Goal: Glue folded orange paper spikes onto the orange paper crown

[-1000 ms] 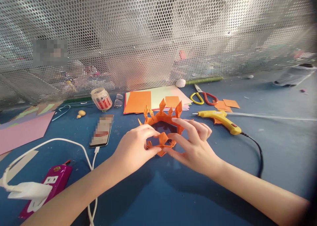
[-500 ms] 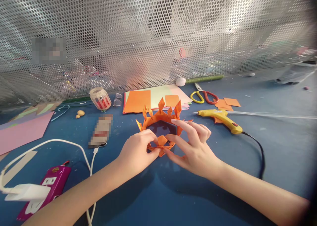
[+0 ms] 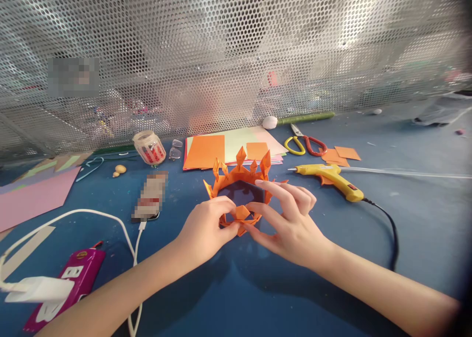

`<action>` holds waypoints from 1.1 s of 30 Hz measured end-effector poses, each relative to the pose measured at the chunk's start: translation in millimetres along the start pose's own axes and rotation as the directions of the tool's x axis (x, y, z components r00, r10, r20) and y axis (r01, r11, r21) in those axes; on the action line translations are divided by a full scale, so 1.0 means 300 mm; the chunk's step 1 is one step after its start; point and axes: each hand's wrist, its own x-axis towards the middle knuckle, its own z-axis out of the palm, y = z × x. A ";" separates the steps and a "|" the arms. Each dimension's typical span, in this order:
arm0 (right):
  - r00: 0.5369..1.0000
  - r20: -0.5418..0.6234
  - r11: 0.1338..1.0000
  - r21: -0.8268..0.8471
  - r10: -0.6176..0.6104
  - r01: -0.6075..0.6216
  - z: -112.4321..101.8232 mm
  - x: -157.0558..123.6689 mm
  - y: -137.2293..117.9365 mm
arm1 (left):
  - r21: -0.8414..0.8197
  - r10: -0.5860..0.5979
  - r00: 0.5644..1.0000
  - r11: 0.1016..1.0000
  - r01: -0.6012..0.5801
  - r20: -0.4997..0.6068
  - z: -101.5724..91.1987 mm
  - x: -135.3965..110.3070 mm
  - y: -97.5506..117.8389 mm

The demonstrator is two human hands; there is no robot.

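Note:
An orange folded-paper crown (image 3: 236,172) stands on the blue table in front of me, a ring with several pointed pieces along its rim. My left hand (image 3: 208,224) pinches its near side between thumb and fingers. On the right of the same near section, my right hand (image 3: 287,219) grips with thumb and fingers, its index finger reaching along the ring's right wall. Between the two hands a folded orange point (image 3: 242,212) shows. My fingers partly cover the near band.
A yellow glue gun (image 3: 332,177) lies right, near scissors (image 3: 304,142) and orange paper squares (image 3: 346,153). Behind the crown is a paper stack (image 3: 204,151). Leftward are a jar (image 3: 149,147), glasses (image 3: 176,149), a phone (image 3: 151,197), white cable and purple power strip (image 3: 79,278). Perforated metal stands behind.
Both hands keep their hold on the crown's near side. Only a very slight shift of the whole view shows.

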 end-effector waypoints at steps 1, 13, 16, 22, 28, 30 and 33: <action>1.000 0.001 1.000 0.001 -0.001 0.001 0.000 0.000 0.000 | -0.006 0.002 1.000 1.000 -0.002 -0.002 0.000 0.000 0.000; 1.000 0.006 1.000 0.009 -0.017 0.017 -0.004 0.002 0.003 | -0.024 0.003 1.000 1.000 -0.003 -0.005 0.000 -0.001 0.002; 1.000 0.004 1.000 0.012 -0.016 0.016 -0.004 0.002 0.004 | -0.027 0.011 1.000 1.000 -0.011 -0.002 -0.005 -0.003 0.007; 1.000 0.011 0.999 0.024 -0.023 0.023 -0.002 0.005 0.003 | -0.029 0.028 1.000 0.999 -0.028 -0.008 -0.002 -0.007 0.004; 0.996 -0.076 0.996 0.072 -0.052 0.058 -0.013 0.008 0.010 | 0.007 -0.008 0.999 1.000 0.008 -0.031 0.004 0.002 -0.007; 0.980 -0.173 0.989 0.091 -0.096 0.113 -0.024 0.004 0.030 | 0.024 -0.025 0.999 0.999 0.026 -0.034 -0.001 0.006 -0.009; 0.936 -0.325 0.985 0.050 -0.139 0.163 -0.044 0.007 0.087 | 0.047 -0.047 0.998 0.998 0.049 -0.035 -0.013 0.007 -0.011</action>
